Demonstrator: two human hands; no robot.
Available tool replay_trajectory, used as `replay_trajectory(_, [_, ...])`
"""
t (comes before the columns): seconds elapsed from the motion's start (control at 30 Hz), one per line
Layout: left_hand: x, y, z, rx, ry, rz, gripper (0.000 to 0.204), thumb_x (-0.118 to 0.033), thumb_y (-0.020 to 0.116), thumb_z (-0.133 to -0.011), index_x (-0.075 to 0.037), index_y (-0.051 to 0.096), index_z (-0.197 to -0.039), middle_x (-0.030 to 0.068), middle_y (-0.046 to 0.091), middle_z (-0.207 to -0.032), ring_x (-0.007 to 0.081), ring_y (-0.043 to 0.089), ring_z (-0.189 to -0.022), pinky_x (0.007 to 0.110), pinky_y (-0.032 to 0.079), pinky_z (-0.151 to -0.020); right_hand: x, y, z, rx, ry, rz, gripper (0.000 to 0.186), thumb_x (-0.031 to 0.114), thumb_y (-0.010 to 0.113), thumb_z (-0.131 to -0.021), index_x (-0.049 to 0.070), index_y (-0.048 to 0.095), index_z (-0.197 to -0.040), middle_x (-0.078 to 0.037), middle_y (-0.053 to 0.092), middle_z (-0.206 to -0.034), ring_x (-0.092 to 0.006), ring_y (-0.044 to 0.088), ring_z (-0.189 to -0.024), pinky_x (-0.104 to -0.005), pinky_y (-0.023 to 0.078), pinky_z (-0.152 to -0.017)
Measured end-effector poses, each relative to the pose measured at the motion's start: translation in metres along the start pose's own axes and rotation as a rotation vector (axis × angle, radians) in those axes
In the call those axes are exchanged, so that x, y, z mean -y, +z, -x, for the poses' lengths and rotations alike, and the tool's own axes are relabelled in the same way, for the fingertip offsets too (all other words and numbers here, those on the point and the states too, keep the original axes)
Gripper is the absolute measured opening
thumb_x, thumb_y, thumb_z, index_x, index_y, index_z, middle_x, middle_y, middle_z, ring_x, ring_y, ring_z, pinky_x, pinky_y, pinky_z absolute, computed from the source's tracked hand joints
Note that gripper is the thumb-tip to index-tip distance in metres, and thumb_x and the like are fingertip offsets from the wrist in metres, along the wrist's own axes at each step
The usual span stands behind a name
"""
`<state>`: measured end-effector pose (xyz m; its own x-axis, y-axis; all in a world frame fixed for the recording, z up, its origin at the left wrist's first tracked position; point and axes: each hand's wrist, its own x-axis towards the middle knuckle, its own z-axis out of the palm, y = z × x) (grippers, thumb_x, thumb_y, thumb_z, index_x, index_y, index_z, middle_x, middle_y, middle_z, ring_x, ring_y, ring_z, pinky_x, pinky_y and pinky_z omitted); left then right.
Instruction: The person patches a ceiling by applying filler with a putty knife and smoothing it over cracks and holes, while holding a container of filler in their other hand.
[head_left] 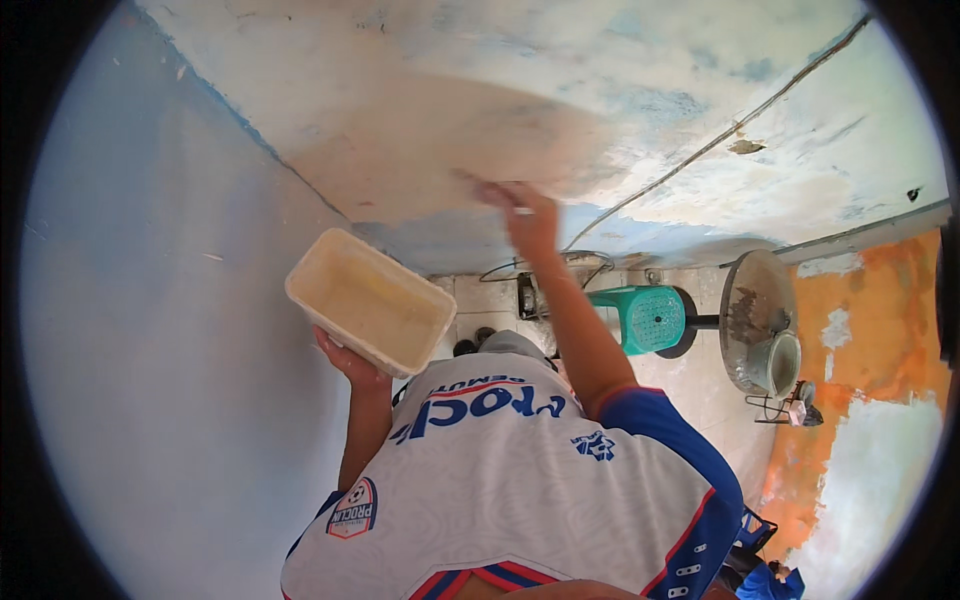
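Observation:
A cream rectangular tub [375, 300] is in my left hand [350, 362], the fingers curled under its near side. Its open top faces up, and the inside looks pale and smeared. My right hand [532, 222] is raised at the wall ahead, closed around something thin. Motion blurs the end of that thing [482, 188], so its kind is not plain; it is close to the wall surface. Around it the wall [440, 130] has a tan, damp-looking patch beside whitish and bluish areas.
On the left stands a plain pale-blue wall [160, 300]. A dark cable [700, 152] runs slantwise across the wall ahead. Beyond my right arm are a green plastic stool [652, 318] and a round table [748, 290] with a grey bucket [778, 362]. Farther right is a patchy orange wall [880, 320].

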<state>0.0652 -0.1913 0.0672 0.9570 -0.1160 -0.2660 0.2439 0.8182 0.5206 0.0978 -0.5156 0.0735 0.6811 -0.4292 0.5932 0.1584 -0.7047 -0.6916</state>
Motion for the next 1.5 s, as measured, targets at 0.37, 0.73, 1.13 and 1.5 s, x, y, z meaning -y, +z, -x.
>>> replay_trajectory(0.37, [0.022, 0.04, 0.013, -0.033, -0.019, -0.049, 0.071, -0.064, 0.033, -0.101, -0.016, 0.038, -0.154, 0.0063, 0.045, -0.154, 0.0299, 0.047, -0.137, 0.046, 0.041, -0.113, -0.024, -0.2, -0.07, -0.574, 0.198, -0.09, 0.021, 0.011, 0.073, -0.093, -0.006, 0.071, -0.105, -0.015, 0.075, -0.095, -0.0168, 0.07, -0.084, -0.0273, 0.057, -0.075])
replay_trajectory(0.73, [0.033, 0.051, 0.009, 0.09, 0.127, -0.143, 0.068, -0.063, 0.033, -0.102, -0.016, 0.04, -0.152, 0.0063, 0.048, -0.151, 0.0295, 0.049, -0.135, 0.045, 0.045, -0.11, 0.021, 0.013, -0.067, 0.017, -0.098, 0.191, 0.018, 0.023, 0.077, -0.089, 0.011, 0.078, -0.102, -0.007, 0.077, -0.092, -0.0216, 0.074, -0.079, -0.0338, 0.057, -0.072])
replay_trajectory(1.13, [0.046, 0.04, 0.026, 0.05, 0.077, -0.022, 0.071, -0.064, 0.034, -0.102, -0.018, 0.036, -0.155, 0.0059, 0.042, -0.155, 0.0301, 0.045, -0.139, 0.048, 0.042, -0.112, 0.036, -0.163, -0.059, -0.316, 0.011, -0.17, 0.013, 0.013, 0.074, -0.092, 0.003, 0.077, -0.099, -0.008, 0.077, -0.094, -0.0144, 0.07, -0.081, -0.028, 0.055, -0.074])
replay_trajectory(1.5, [0.042, 0.06, 0.027, 0.104, 0.193, -0.101, 0.071, -0.065, 0.033, -0.101, -0.018, 0.036, -0.154, 0.0048, 0.04, -0.156, 0.0301, 0.044, -0.139, 0.047, 0.042, -0.113, 0.012, -0.085, -0.116, -0.436, -0.213, -0.022, 0.015, 0.018, 0.079, -0.088, 0.006, 0.078, -0.099, -0.008, 0.076, -0.094, -0.0174, 0.073, -0.082, -0.0312, 0.057, -0.07])
